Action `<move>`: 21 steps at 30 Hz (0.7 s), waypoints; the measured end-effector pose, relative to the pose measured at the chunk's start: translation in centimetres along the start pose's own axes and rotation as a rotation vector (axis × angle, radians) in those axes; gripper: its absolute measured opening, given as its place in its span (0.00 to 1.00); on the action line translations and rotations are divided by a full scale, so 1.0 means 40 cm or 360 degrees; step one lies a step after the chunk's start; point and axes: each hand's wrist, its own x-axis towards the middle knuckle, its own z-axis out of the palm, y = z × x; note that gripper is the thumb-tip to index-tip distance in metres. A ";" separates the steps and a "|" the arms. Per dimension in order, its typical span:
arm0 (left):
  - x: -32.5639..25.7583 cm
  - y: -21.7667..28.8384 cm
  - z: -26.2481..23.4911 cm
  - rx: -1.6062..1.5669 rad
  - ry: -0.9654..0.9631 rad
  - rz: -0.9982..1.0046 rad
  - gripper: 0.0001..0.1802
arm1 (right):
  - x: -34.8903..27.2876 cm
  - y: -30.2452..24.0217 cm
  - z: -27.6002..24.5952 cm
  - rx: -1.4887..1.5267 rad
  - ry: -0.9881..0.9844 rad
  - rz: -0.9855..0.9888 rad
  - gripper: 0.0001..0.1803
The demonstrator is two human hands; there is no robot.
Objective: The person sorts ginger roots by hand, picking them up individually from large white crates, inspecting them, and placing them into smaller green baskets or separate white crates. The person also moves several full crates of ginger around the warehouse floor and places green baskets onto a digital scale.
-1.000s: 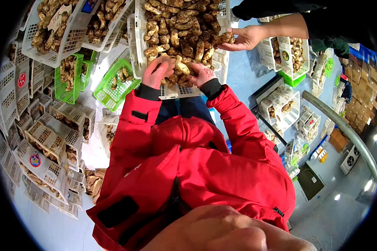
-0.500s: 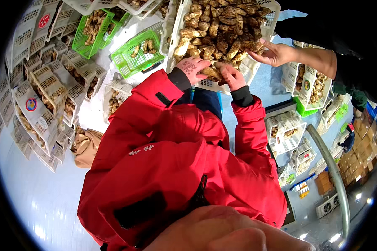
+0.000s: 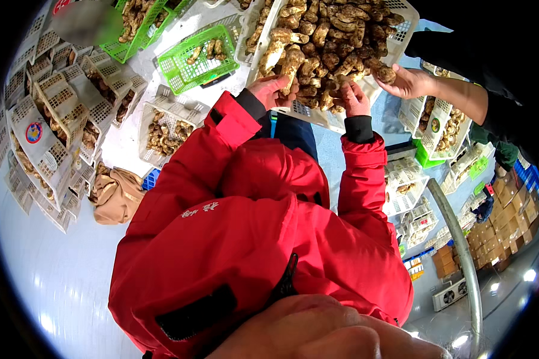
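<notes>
A white plastic crate (image 3: 404, 43) heaped with brown, soil-flecked mushrooms (image 3: 335, 36) lies at the top centre. At its near left corner my left hand (image 3: 268, 91) is closed round the lower end of a long, pale-stemmed mushroom (image 3: 291, 63). My right hand (image 3: 354, 99) reaches over the crate's near edge, its fingers bent and pinched against a smaller mushroom (image 3: 329, 99); the fingertips are partly hidden. From the right, another person's hand (image 3: 408, 82) holds a thick mushroom (image 3: 385, 73) at the crate's right side.
Left of the crate sits a green basket (image 3: 188, 78) with a few mushrooms. Below that is a white crate of small mushrooms (image 3: 166, 133). Stacked white crates (image 3: 42, 137) fill the far left, near a tan cloth (image 3: 118, 194). A metal pole (image 3: 458, 239) rises on the right.
My hands have moved apart: the left has lifted a long mushroom upright, the right has shifted right. The other person's hand has drawn slightly right with its mushroom. The whole view has shifted.
</notes>
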 end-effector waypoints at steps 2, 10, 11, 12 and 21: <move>0.006 -0.010 -0.002 -0.0036 0.0090 -0.0028 0.16 | -0.005 0.041 -0.019 -0.0022 0.0059 0.0076 0.21; 0.015 -0.031 -0.034 0.0202 0.0082 -0.0006 0.16 | -0.198 -0.372 0.149 0.1367 -0.1690 -0.1267 0.14; 0.021 -0.036 -0.035 0.0288 0.0074 -0.0014 0.18 | -0.205 -0.366 0.147 0.1152 -0.1577 -0.1120 0.13; 0.030 -0.037 -0.038 0.0259 -0.0029 -0.0052 0.17 | -0.209 -0.353 0.140 0.0950 -0.1487 -0.0969 0.12; 0.060 -0.080 -0.053 0.0422 0.0206 0.0030 0.12 | -0.013 -0.017 0.057 -0.0432 -0.0156 0.0094 0.20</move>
